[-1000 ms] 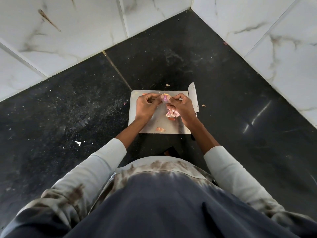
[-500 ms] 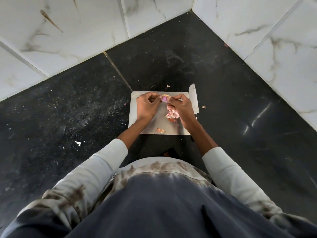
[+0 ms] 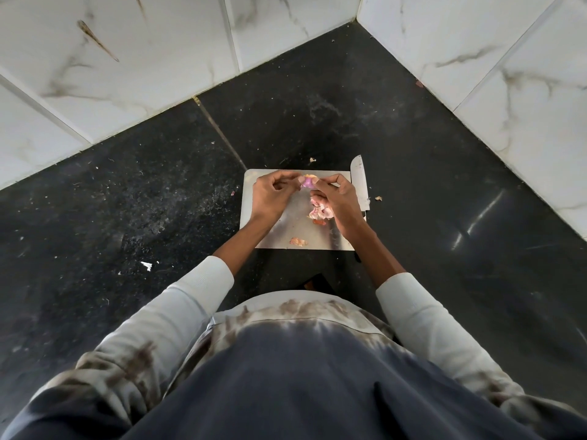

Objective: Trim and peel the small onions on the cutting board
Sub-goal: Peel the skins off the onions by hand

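Pinching a small purple onion [image 3: 308, 182] between the fingertips of both hands, the person is holding it just above the far edge of the cutting board [image 3: 298, 230]. The left hand [image 3: 270, 198] is curling over its own grip, and the right hand [image 3: 336, 201] is hiding part of the peel pile [image 3: 319, 212]. The onion is too small to tell which way it is pointing. A knife [image 3: 359, 182] is lying along the board's right edge, handle covered. No writing is showing.
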A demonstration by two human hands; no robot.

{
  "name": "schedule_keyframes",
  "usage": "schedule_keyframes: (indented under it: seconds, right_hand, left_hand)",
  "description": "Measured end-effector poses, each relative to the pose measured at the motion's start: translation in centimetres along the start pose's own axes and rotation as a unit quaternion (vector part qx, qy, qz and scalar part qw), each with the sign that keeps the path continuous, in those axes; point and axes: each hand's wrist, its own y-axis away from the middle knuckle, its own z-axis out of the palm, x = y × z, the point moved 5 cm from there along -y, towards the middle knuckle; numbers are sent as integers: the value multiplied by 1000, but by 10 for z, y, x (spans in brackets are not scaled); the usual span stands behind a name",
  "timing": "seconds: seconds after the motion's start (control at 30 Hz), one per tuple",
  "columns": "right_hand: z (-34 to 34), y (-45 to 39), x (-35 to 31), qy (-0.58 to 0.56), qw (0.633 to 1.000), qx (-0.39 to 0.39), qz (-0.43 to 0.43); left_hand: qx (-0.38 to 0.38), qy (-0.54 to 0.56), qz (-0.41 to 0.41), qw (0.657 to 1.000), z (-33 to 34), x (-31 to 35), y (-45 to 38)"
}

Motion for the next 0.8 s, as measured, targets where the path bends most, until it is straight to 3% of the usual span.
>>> schedule_keyframes:
  seconds: [0.17,0.5,0.8]
  right_hand:
    - [0,0,0,40,999,7,-3]
    - [0,0,-3,19,1000,12,-7]
    - [1,0,-6,22,999,14,-23]
  left_hand:
    - [32,-34,-11,999,-1,-1,-1]
    - [22,-105,-15,994,6,0,-3]
    - [34,-25,-10,999,1,0,3]
